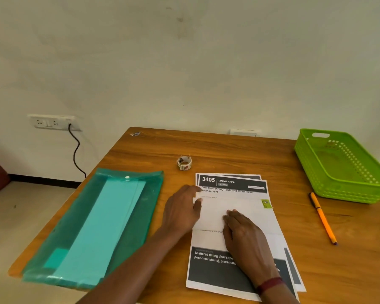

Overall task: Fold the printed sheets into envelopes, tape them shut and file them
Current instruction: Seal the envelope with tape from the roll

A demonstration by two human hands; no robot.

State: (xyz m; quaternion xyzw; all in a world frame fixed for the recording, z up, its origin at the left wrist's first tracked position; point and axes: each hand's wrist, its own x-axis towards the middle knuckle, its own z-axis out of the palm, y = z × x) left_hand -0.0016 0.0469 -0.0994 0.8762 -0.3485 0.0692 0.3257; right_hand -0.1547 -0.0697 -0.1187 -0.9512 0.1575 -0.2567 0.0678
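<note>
A white folded paper envelope (239, 210) with a small green tape tab at its right end lies on top of a stack of printed sheets (215, 268) headed "3405 DINING AREA". My left hand (181, 210) holds the envelope's left edge, thumb on top. My right hand (244, 235) presses flat on the envelope's lower middle. A small roll of patterned tape (184, 162) stands on the table behind the sheets. A green translucent file folder (92, 229) with a snap button lies to the left, with turquoise-looking sheets inside it.
A lime green plastic basket (347, 183) stands at the table's far right. An orange pen (323, 218) lies in front of it. The wooden table (228, 150) meets the wall; a socket and black cable (75, 150) are at left.
</note>
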